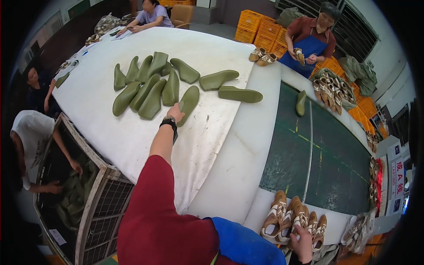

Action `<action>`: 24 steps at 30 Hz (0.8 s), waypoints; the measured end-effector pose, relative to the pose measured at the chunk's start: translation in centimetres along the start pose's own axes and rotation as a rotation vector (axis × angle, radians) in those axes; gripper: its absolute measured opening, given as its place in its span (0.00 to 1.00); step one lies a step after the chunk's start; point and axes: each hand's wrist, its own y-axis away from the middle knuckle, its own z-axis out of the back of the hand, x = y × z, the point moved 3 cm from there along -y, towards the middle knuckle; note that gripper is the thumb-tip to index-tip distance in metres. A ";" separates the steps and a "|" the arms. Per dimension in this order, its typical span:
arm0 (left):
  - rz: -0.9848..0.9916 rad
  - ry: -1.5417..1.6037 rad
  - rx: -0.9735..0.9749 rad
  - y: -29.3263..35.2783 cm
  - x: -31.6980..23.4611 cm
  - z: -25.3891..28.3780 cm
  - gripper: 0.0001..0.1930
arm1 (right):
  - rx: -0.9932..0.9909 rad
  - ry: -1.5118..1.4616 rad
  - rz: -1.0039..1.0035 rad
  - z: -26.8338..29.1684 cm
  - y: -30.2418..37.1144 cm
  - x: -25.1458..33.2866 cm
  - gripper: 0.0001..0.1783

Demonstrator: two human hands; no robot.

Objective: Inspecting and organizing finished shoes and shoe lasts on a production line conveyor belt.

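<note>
My left arm stretches over the white-covered table, and my left hand [176, 113] grips the edge of a green shoe last [190, 104]. Its fingers are partly hidden by the hand's back. Several more green lasts lie beyond it in a loose cluster, among them one upright last [171, 87] and one on its side [240, 94]. At the lower right, my right hand [302, 245] has its fingers closed on the near end of a brown-and-white sneaker [300, 219]. That sneaker stands in a row with several similar ones, such as the leftmost sneaker [274, 215].
A green conveyor belt [327, 154] runs along the right, carrying a single last [301, 103]. Across it, a person in a blue apron [304, 59] holds a shoe. At left, another person reaches into a wire-sided cart [102, 212] of lasts. Orange crates [249, 20] stand behind.
</note>
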 end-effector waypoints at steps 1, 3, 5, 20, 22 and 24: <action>0.071 -0.031 -0.001 0.1 -0.1 -0.5 0.27 | 0.004 -0.010 0.005 -0.1 0.1 0.4 0.19; 0.028 -0.068 -0.020 0.9 -1.3 -1.4 0.24 | 0.009 -0.089 -0.067 -0.5 -0.2 0.5 0.18; -0.049 -0.054 0.017 3.5 -3.8 -2.6 0.23 | 0.096 -0.088 -0.151 -1.9 -0.4 -0.3 0.20; -0.622 0.010 0.624 37.8 -22.8 -11.1 0.46 | -0.033 -0.103 0.014 -10.7 2.7 -4.3 0.23; -0.658 -0.012 0.674 38.4 -23.9 -12.3 0.47 | -0.013 -0.053 0.066 -12.7 2.6 -5.2 0.18; -0.690 -0.023 0.714 39.0 -24.9 -12.9 0.47 | -0.030 -0.045 0.105 -13.2 2.5 -5.5 0.12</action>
